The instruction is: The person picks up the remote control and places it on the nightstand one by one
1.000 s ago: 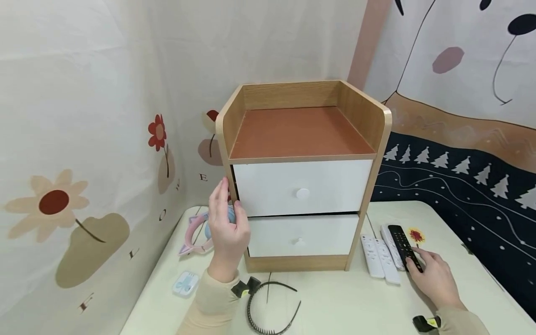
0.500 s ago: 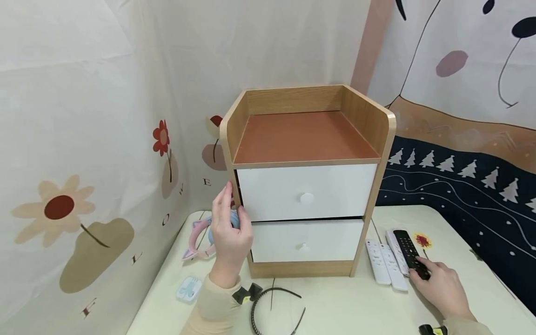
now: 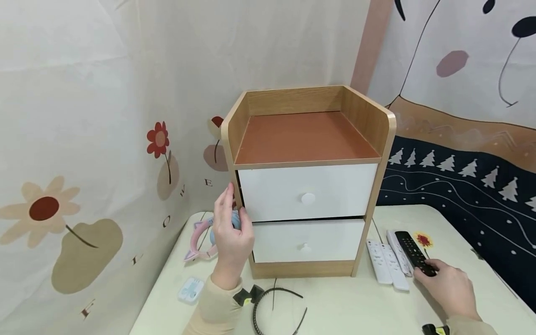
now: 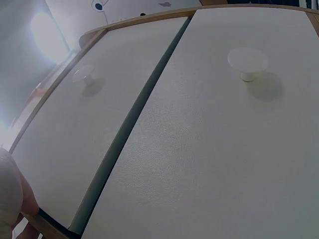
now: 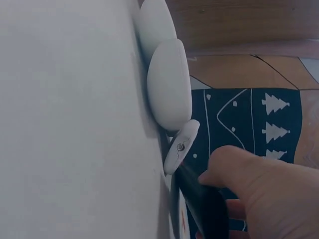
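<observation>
My left hand (image 3: 231,239) rests against the left side of a small wooden cabinet (image 3: 303,269), fingers straight and thumb at its front edge. Two white drawers, an upper one (image 3: 272,195) and a lower one (image 3: 278,242), face me with round knobs. On the right, my right hand (image 3: 451,286) holds the near end of a black remote control (image 3: 412,251) between thumb and fingers. The right wrist view shows this remote (image 5: 207,206) tilted beside a thin white remote (image 5: 181,147). Two more white remotes (image 3: 378,263) lie side by side to its left.
A dark headband (image 3: 256,311) lies in front of the cabinet. Left of it are a pink cat-ear headband (image 3: 194,239) and a small clear case (image 3: 191,290) with a light blue thing inside. Printed fabric walls (image 3: 104,70) surround the white table (image 3: 335,307).
The view has shifted slightly. My right hand has moved a little right, and the black remote's near end has swung right, away from the white one. My left hand stays on the cabinet.
</observation>
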Tool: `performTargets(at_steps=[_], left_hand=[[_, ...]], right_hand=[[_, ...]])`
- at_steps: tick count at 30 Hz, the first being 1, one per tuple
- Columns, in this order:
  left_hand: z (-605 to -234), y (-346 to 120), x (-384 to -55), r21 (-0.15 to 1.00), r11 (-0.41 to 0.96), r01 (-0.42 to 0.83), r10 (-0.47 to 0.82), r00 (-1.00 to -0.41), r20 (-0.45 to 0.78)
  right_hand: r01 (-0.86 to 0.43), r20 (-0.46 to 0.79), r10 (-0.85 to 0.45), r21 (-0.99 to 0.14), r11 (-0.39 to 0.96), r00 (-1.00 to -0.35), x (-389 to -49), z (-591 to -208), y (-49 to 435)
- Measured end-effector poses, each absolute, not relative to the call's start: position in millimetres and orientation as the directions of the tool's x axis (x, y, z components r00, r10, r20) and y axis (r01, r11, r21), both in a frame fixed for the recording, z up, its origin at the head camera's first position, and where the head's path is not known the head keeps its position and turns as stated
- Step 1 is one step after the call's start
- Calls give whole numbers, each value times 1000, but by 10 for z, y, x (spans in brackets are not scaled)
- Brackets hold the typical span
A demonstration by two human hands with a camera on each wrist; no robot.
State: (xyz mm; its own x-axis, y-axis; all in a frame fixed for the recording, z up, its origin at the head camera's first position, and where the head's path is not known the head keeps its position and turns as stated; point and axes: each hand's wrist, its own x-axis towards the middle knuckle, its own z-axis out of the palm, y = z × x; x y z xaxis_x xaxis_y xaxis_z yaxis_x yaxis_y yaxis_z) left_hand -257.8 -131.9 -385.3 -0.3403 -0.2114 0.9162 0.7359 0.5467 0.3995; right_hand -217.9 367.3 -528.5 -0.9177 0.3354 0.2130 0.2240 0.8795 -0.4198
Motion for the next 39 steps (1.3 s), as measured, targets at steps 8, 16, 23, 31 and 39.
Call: performTargets(at_steps=[8,16,23,31,39], left_hand=[[-3845,-1327,-2571,404,534,742,-212,-345,914],[-3843,-1335,-2572,406,520,752,-220,-342,914],[-3841,-1326,-2563,413,520,748,-225,-346,911],[-3860,-1320,-2612,379,541,751,-201,-322,925],[-3868,-1281,-2612,404,538,740,-210,-346,914]], right_hand=[[206,319,361,-429,880,-876,-2086,-5080,3567],[-5,633,304,-437,900,-712,-1892,-4787,3278],[-273,855,205,-365,890,-477,-1848,-4443,3019],[-415,932,221,-329,848,-287,-1743,-3885,2697],[-500,943,303,-329,801,-135,-1662,-3411,2535]])
